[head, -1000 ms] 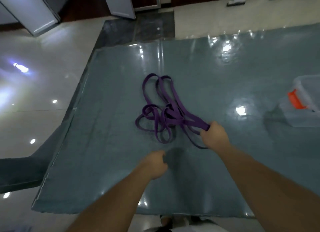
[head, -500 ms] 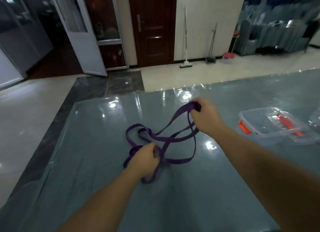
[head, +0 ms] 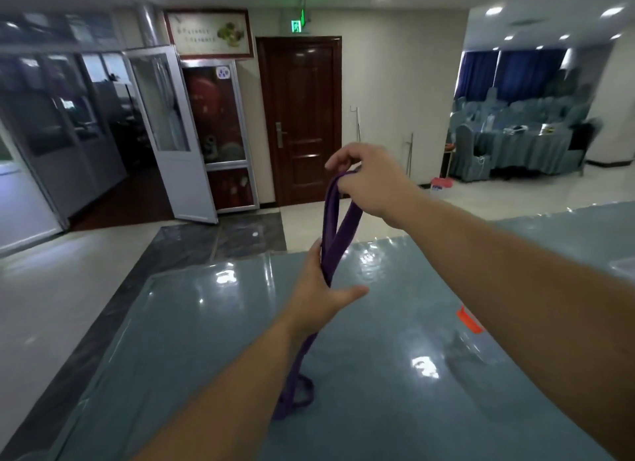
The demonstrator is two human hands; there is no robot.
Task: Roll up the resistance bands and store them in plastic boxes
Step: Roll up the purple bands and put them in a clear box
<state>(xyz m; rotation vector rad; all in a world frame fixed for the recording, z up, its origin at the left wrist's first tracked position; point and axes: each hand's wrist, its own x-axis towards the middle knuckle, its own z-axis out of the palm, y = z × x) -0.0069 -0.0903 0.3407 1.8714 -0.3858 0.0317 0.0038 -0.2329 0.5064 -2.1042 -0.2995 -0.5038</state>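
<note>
Purple resistance band (head: 338, 230): top loop pinched by right hand (head: 372, 182), raised above the table (head: 206, 323); both strands run down through left hand (head: 319, 295), fingers loosely curled round them; tail hangs below the left hand, coiled on the table. Plastic box (head: 470, 337): under right forearm, mostly hidden

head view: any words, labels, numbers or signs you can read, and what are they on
No text can be read.
Framed wall poster: lines of characters, too blurred to read.
Green exit sign above the dark door: pictogram only, no legible letters.
Round sticker on the glass cabinet: blurred.
Purple band: no print visible.
</note>
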